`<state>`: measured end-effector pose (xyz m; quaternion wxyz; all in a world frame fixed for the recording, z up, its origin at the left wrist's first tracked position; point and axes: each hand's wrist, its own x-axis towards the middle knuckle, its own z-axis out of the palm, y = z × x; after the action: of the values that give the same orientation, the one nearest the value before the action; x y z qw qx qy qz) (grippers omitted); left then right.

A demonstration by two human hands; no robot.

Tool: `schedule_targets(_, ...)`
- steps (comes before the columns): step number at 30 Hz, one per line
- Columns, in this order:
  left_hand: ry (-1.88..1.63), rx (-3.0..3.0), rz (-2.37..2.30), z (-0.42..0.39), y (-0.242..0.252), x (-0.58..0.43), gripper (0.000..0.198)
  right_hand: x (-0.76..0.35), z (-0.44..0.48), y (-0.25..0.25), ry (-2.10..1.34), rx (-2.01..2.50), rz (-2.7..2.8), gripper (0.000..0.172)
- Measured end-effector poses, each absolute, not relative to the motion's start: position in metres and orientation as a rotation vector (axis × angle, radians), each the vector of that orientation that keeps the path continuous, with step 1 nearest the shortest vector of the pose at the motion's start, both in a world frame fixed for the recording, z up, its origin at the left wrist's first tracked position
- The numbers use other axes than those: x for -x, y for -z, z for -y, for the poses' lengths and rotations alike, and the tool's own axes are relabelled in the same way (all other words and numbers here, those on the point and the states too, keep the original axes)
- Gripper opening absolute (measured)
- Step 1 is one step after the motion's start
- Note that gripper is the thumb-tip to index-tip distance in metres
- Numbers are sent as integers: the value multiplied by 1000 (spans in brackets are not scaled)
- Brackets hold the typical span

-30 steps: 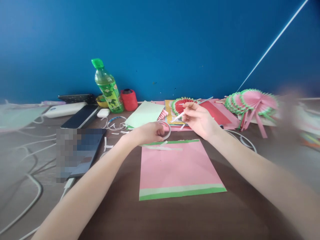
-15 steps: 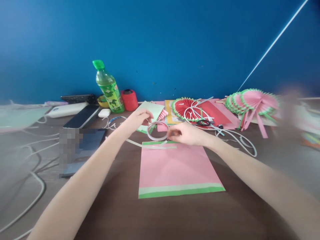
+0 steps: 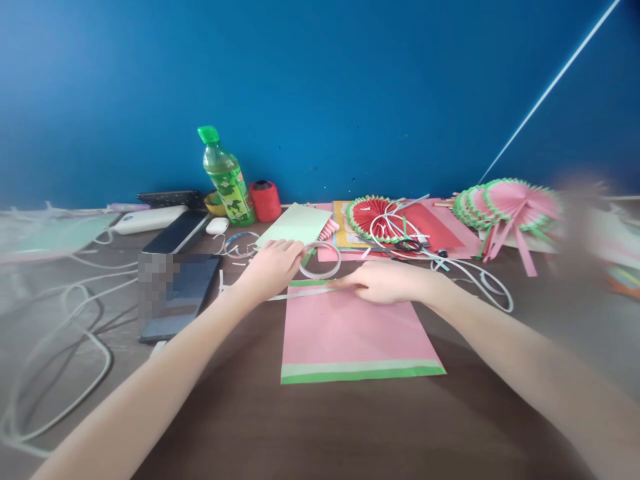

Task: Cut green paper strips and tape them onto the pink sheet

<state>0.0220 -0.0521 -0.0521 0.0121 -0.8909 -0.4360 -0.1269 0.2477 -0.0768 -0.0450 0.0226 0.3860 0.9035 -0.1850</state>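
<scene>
The pink sheet [image 3: 360, 333] lies flat, a smooth matt paper panel, with a pale green band and a brighter green one along its near edge and a thin green band along its far edge. A narrow whitish strip [image 3: 300, 294], tape-like and slightly glossy, crosses the pink sheet near that far edge, its left end running past the sheet's left side. The right hand [image 3: 360, 280] is low over the sheet's far part, index finger stretched out onto the strip, the others folded under; whether it pinches the strip cannot be told. The left hand [image 3: 284, 260] is just beyond the sheet's far left corner, fingers curled in together at the side of a thin translucent ring [image 3: 320, 275]; their grip is hidden.

Beyond the pink sheet are pale green paper [image 3: 295, 224], a red pleated disc [image 3: 367, 217] with a zigzag green-and-white rim, and a loose white cable [image 3: 473, 267] looping past the sheet's far right corner. Ribbed pink-and-green fans [image 3: 520, 200] bunch farther right; a clear plastic bottle [image 3: 230, 190] and a red spool [image 3: 265, 201] stand far left of the sheet.

In front of the pink sheet's near edge, a broad stretch of dark brown surface [image 3: 350, 433] gives the forearms room; a dark tablet [image 3: 190, 293] sits well to the sheet's left.
</scene>
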Motion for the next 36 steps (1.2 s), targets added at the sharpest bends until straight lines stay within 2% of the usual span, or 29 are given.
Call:
schedule_targets(4, 545, 2945, 1313, 75, 60, -26, 28, -249, 79, 42, 627, -1212, -2707, 64)
schedule_targets(7, 369, 3040, 1108, 98, 71, -32, 34, -250, 83, 37, 600, -1236, -2634, 60)
schedule_targets(14, 207, 2922, 1125, 118, 88, -31, 48, -270, 100, 27, 520, -1334, -2515, 56)
schedule_targets(18, 164, 2914, 1121, 118, 83, -33, 45, -289, 113, 28, 607, -1464, -2444, 53)
schedule_targets(23, 148, 2823, 1153, 121, 79, -47, 43, -299, 124, 33, 745, -1566, -2286, 59)
schedule_targets(30, 184, 2863, 1005, 117, 81, -57, 41, -304, 120, 42, 900, -1591, -2389, 57)
schedule_targets(36, 172, 2865, 1057, 115, 81, -56, 42, -305, 117, 44, 948, -1571, -2382, 55)
